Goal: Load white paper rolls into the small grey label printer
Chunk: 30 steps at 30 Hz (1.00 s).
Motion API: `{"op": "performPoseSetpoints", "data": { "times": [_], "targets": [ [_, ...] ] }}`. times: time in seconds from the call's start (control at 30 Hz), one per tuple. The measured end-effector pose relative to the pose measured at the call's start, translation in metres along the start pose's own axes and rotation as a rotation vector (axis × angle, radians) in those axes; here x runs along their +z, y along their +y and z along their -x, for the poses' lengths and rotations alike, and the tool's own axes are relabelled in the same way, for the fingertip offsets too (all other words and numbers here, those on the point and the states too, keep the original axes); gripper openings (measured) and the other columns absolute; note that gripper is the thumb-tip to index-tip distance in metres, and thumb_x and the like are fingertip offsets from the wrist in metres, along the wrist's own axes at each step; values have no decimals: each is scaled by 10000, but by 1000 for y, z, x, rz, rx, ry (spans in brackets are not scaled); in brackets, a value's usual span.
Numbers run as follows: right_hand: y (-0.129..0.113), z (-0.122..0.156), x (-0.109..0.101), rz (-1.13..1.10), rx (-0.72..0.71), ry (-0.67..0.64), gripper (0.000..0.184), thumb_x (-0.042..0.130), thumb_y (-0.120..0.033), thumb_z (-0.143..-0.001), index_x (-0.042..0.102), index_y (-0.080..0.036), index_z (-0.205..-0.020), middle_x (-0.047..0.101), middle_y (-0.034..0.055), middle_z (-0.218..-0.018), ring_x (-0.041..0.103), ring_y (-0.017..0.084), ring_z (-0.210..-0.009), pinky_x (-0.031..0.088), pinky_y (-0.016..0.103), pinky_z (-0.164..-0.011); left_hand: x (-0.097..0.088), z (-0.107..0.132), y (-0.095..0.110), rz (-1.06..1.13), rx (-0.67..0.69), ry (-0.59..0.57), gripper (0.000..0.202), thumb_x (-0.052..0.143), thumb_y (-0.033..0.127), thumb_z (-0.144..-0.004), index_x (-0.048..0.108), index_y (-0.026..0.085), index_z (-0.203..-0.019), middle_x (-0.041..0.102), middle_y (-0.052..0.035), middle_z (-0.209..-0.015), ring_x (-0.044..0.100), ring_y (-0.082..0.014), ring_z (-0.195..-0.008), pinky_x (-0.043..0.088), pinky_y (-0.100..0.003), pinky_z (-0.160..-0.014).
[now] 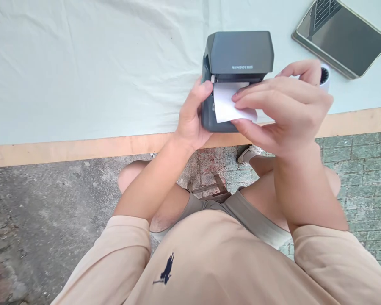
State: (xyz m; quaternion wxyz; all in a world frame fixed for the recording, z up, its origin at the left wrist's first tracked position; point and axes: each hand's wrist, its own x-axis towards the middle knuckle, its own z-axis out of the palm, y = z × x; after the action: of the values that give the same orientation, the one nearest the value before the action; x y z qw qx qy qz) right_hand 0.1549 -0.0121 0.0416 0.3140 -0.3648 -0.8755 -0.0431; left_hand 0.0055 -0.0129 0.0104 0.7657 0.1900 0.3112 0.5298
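A dark grey label printer (241, 51) marked NIIMBOT is at the table's front edge, its front towards me. My left hand (193, 112) grips its left side, with the thumb at the paper slot's left end. White label paper (224, 103) hangs out of the slot over the printer's front. My right hand (282, 106) pinches that paper, thumb at its lower edge and fingers on top. The right fingers hide the paper's right part.
A phone or tablet with a dark screen (343, 36) lies at the upper right. Near it, partly behind my right hand, is a white roll with a dark core (324, 76). A pale cloth (98, 67) covers the table, whose wooden edge (82, 150) shows in front.
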Motion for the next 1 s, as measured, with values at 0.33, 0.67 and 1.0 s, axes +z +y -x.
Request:
{"op": "performPoseSetpoints", "data": {
  "times": [0.33, 0.67, 1.0],
  "targets": [
    [1, -7, -5, -228, 404, 215, 285, 391, -420, -784, 496, -191, -920, 483, 38, -1007, 466, 116, -1007, 437, 258, -778, -11, -3, -6, -96, 32, -194, 398, 551, 178, -675, 448, 228, -1056, 602, -7, -962, 533, -207, -1093, 434, -356, -944],
    [0, -6, 5, -1004, 828, -141, 524, 520, -401, -735, 211, -317, -1150, 461, -9, -1077, 515, 37, -843, 495, 186, -740, -7, 0, -6, -146, -41, -165, 490, 543, 453, -681, 435, 279, -1127, 619, -3, -801, 548, -221, -1065, 471, -357, -893],
    [-3, -5, 9, -802, 861, -161, 458, 447, -387, -776, 215, -266, -1151, 473, 4, -1069, 482, 6, -737, 446, 142, -652, -4, -3, -5, -94, -53, -85, 349, 348, 436, -788, 542, 196, -953, 599, -22, -750, 545, -205, -1063, 485, -319, -870]
  ]
}}
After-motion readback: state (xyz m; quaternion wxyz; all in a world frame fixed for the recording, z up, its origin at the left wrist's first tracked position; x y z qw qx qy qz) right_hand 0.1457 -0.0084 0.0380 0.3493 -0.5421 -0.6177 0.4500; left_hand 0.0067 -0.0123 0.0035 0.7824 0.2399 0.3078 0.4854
